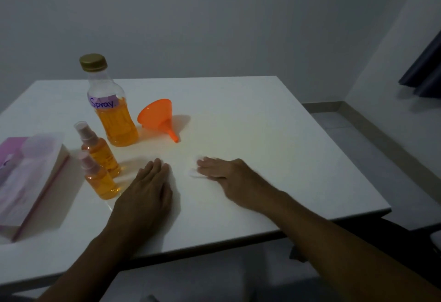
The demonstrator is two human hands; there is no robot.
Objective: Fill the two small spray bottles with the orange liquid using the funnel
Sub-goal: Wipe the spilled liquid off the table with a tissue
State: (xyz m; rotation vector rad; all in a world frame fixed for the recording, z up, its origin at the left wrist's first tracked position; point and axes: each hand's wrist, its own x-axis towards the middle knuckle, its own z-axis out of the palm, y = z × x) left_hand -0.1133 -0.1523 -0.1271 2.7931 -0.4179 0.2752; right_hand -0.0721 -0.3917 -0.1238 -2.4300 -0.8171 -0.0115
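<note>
While near spray bottle [101,183] & far spray bottle [101,152] stand capped, we note L hand [148,189] flat on table [262,129], fingers [156,168] straight; R hand [229,176], likewise flat, presses white pad [192,170].

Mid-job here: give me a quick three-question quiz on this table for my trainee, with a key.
1. True or false: the funnel lies on its side on the table.
2. The cap of the large bottle is: A on it; B on the table; C in the funnel.
3. Which hand lies nearer the small spray bottles?
Key: 1 true; 2 A; 3 the left hand.
</note>
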